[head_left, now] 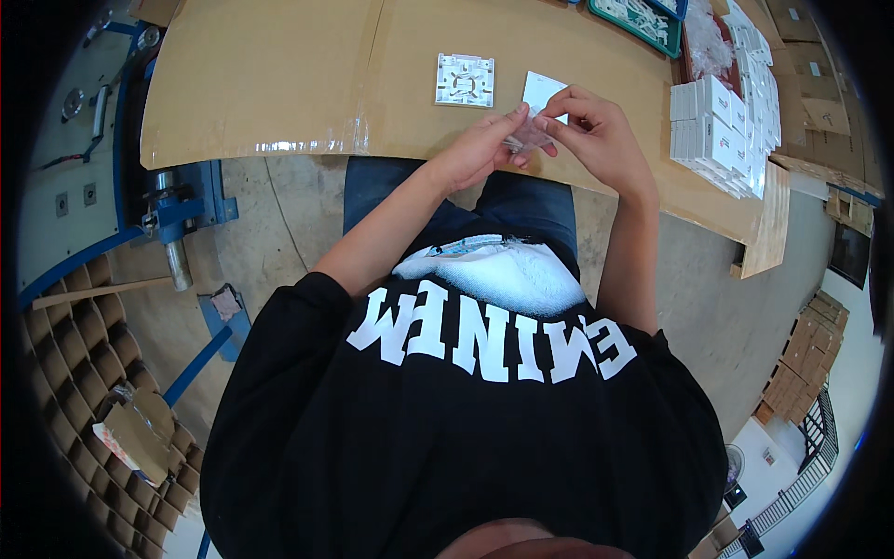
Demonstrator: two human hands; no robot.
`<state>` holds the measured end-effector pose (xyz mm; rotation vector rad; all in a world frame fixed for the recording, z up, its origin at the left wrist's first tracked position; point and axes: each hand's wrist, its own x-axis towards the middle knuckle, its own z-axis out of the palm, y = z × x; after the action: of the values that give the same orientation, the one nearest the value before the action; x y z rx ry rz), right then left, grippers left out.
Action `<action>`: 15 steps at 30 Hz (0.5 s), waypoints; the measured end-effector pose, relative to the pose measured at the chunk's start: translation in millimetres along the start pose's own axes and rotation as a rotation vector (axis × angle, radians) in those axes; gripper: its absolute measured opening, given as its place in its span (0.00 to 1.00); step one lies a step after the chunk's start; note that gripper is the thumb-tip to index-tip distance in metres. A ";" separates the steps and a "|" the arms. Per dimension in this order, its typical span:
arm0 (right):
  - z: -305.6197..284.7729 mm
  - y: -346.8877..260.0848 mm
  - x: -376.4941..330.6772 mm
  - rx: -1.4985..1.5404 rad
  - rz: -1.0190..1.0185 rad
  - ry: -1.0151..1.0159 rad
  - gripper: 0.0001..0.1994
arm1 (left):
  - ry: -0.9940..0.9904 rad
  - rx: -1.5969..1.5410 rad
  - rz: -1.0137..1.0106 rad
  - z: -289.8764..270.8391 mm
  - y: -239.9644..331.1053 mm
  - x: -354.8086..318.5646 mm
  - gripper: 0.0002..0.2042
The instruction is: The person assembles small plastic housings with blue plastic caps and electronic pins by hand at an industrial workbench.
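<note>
Our left grip point(477, 149) and right grip point(601, 130) pinched closed on a clear plastic bag point(531, 135) between them. Uneven tugging risked tearing it.

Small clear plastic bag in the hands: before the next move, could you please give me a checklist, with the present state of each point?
1. Left hand has hold of the small clear plastic bag: ok, pinched by thumb and fingers.
2. Right hand is at the bag: ok, thumb and fingertips meet at its upper part.
3. Bag contents identified: cannot tell, too small and partly covered by fingers.
4. White square part rests on the cardboard-covered table, apart from both hands: ok.
5. White flat piece fully visible: not ok, the right hand hides part of it.
</note>
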<state>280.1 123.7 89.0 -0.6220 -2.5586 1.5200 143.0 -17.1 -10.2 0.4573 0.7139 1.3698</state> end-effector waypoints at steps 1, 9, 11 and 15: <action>-1.2 0.5 1.1 -0.054 -0.037 0.024 0.05 | 0.001 0.025 -0.025 1.4 1.3 0.3 0.27; -3.5 -15.3 8.3 0.079 0.103 -0.113 0.07 | -0.014 -0.023 -0.041 -10.8 8.5 0.4 0.31; -3.5 -17.6 11.0 0.081 0.079 -0.145 0.08 | -0.033 0.009 -0.056 -12.5 10.4 -1.7 0.32; -2.8 -7.2 19.5 0.096 0.127 -0.254 0.09 | -0.096 -0.112 -0.062 -9.1 5.9 7.2 0.31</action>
<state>261.0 130.6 94.2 -0.6270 -2.6489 1.8625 132.8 -10.1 -14.1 0.4062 0.5651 1.3129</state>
